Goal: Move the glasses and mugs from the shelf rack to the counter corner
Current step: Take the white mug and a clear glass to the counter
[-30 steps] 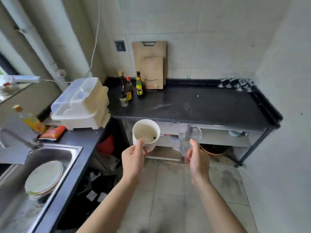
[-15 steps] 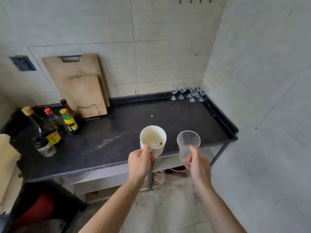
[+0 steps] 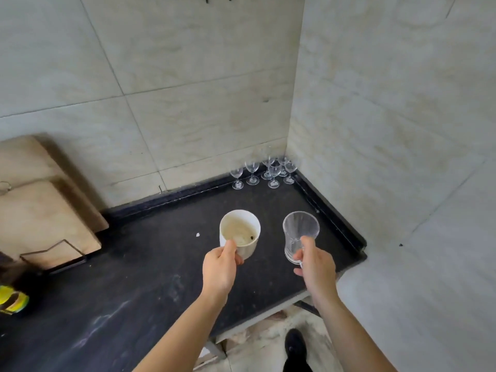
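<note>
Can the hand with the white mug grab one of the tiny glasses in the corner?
Probably not yet: the left hand is full with the white mug, though bare counter lies before the small stemmed glasses.

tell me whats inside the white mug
The white mug holds no liquid: brownish staining and a small dark speck. The left hand's thumb covers part of the near rim.
</note>
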The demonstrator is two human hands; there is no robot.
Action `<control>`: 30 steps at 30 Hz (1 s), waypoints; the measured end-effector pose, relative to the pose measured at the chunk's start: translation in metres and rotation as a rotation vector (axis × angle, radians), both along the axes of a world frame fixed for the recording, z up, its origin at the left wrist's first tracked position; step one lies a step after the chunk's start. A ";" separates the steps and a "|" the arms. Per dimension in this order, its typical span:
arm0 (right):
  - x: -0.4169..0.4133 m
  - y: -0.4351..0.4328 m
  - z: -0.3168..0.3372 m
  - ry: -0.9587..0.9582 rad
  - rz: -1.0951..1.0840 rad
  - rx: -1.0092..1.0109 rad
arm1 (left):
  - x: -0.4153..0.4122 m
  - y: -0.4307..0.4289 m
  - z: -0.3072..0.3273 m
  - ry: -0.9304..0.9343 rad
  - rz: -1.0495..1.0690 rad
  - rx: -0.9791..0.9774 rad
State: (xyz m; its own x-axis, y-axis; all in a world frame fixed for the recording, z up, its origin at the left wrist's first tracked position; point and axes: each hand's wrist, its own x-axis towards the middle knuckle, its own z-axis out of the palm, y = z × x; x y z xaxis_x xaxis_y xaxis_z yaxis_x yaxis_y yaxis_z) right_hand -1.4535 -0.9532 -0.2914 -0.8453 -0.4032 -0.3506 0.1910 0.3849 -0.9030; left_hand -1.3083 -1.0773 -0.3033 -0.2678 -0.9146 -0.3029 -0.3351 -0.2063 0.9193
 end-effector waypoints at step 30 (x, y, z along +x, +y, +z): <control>-0.236 -0.281 -0.130 -0.060 0.533 0.275 | -0.248 -0.201 -0.115 -0.146 0.385 0.512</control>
State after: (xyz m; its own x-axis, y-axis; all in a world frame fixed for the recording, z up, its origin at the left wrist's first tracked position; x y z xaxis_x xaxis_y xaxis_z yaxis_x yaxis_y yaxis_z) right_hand -1.6893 -1.2338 -0.4216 -0.5273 -0.6534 -0.5431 -0.0447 0.6596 -0.7503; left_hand -1.5562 -1.2786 -0.4188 0.1264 -0.6677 -0.7336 -0.2641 -0.7355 0.6239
